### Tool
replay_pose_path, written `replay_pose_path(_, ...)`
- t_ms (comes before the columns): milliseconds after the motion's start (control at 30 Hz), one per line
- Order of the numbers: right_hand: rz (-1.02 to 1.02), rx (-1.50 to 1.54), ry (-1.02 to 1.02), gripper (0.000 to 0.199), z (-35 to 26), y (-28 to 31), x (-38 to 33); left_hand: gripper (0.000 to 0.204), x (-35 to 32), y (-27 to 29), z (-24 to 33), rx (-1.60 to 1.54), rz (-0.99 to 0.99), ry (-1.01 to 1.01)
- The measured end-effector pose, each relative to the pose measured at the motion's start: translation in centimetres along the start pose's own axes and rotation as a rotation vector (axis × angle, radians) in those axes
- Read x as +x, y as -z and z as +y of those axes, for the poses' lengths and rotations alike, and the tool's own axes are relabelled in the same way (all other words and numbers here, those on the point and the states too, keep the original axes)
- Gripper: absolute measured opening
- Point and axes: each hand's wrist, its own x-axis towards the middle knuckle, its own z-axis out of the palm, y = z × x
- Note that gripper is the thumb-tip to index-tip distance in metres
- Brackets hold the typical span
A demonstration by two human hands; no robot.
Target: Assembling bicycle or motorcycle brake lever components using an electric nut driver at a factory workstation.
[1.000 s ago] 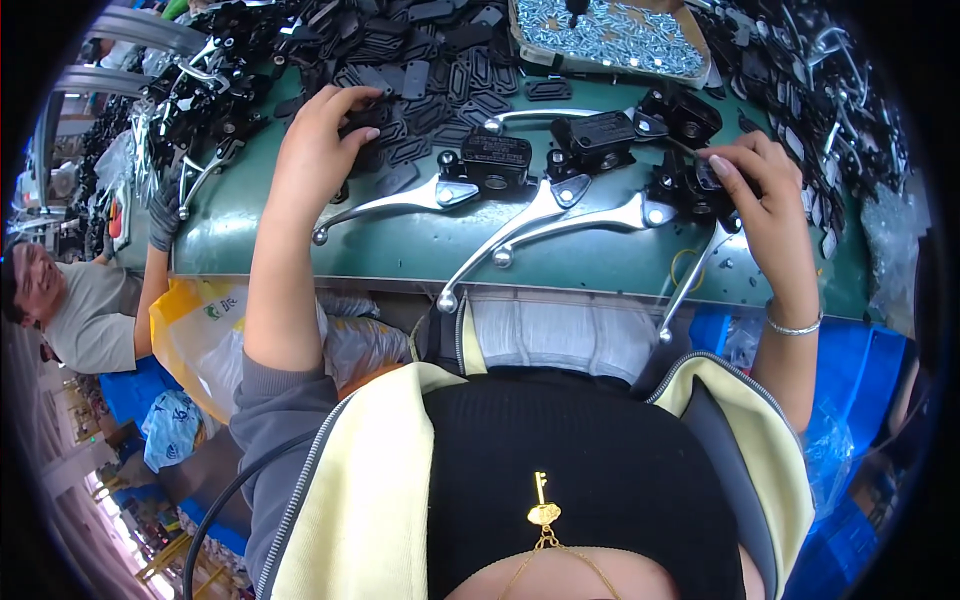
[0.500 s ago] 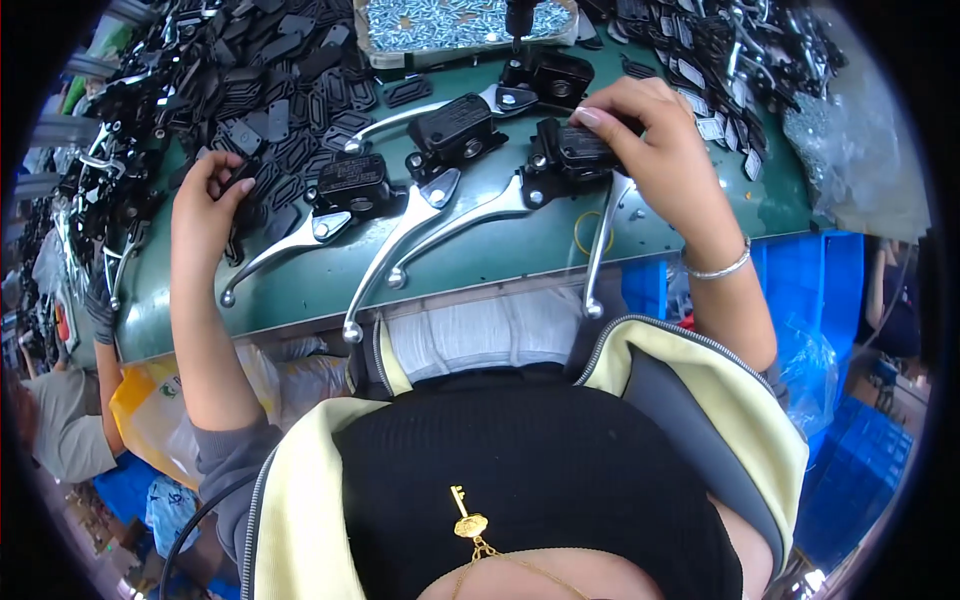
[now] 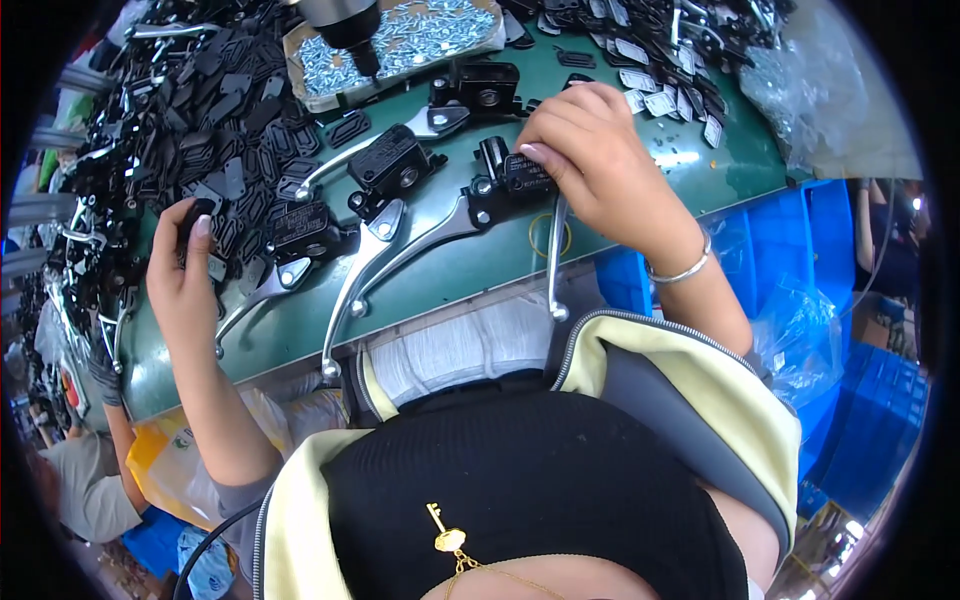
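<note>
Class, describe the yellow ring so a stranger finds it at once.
On the green table, find the right hand. Below it in the picture, a silver lever runs toward the near edge, the thin yellow ring showing either side of it. It is the only yellow loop among black and silver parts.

Green worktop (image 3: 745,160): black-and-silver lever assemblies (image 3: 388,165), black plates (image 3: 232,95) heaped left, tray (image 3: 318,103) of screws (image 3: 430,30), yellow ring (image 3: 569,238) near front edge.

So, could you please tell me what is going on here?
At a green table, a person's right hand touches a black box, and their left hand has a small black piece in its grip. Silver levers lie between the hands, and a tray of screws sits beyond.
</note>
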Motion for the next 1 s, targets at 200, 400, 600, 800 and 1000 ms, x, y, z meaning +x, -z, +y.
replay_pose_path(200,0.008,0.225,-0.032,0.007,1.2,-0.5,-0.5,0.023,-2.1,-5.9,10.3,0.095,-0.29,-0.592)
replay_pose_path(400,0.103,0.136,-0.021,0.007,0.7,-0.6,-1.6,0.024,-2.2,-11.7,14.6,0.03,-0.467,-0.796)
replay_pose_path(600,0.332,0.198,-0.188,0.014,1.2,-0.6,-1.9,0.019,-2.4,-12.3,14.4,0.229,-0.419,-0.915)
replay_pose_path(800,0.101,-0.168,-0.434,0.027,12.1,1.9,-6.2,0.024,-1.9,-12.2,15.0,0.339,-0.42,-0.962)
replay_pose_path(1000,0.069,-0.329,-0.202,0.03,17.3,2.0,-9.3,0.025,-0.4,-11.4,15.0,0.234,-0.413,-0.828)
